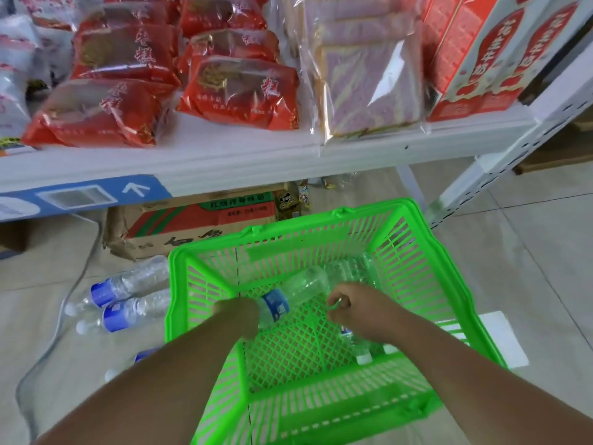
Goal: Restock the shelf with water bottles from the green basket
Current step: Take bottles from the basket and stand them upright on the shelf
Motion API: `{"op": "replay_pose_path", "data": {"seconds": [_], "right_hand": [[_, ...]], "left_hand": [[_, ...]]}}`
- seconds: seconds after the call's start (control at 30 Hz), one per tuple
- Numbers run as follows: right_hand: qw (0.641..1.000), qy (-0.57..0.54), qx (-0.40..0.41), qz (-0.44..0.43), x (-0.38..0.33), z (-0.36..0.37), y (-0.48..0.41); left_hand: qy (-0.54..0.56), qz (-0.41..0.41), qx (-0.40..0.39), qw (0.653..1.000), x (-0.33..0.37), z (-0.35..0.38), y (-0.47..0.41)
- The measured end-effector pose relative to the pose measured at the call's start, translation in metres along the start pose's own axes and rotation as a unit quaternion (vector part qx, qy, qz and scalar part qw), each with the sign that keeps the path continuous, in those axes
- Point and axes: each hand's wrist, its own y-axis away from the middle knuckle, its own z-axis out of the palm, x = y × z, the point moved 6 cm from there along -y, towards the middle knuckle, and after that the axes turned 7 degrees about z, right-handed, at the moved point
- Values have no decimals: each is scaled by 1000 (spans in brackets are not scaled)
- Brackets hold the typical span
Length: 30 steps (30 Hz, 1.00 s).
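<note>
The green basket (414,252) stands on the floor in front of the white shelf (256,155). My left hand (239,317) is inside it, closed around the cap end of a water bottle (301,290) with a blue label, which lies tilted toward the far right. A second clear bottle (353,269) lies behind it. My right hand (359,311) is also in the basket, its fingers curled around a thin green handle strand (335,306). Under that hand lies another bottle (361,350) with a white cap.
Three water bottles (128,282) (128,313) (144,354) lie on the tiled floor left of the basket, the nearest partly hidden by my left arm. A torn cardboard box (192,226) sits under the shelf. Red snack packs (240,91) fill the shelf above.
</note>
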Motion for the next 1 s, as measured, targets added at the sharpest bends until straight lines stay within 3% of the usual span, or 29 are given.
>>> {"op": "replay_pose_path", "data": {"seconds": [0.13,0.23,0.53,0.7,0.87,1.0], "right_hand": [[1000,-22,6,-6,-14,-6,-1],[999,-39,5,-24,-27,-10,5],[993,-64,31,-94,-80,-41,65],[983,-124,60,-124,-119,-90,159],[969,-172,126,-123,-166,-169,286],[959,-183,161,-143,-222,-245,382]], "left_hand": [[6,32,33,999,4,-34,31],[52,56,131,988,3,-74,67],[-31,178,274,945,14,-217,240],[-37,250,318,914,28,-289,380],[-107,256,408,870,29,-375,537],[-47,276,458,844,16,-432,653]]}}
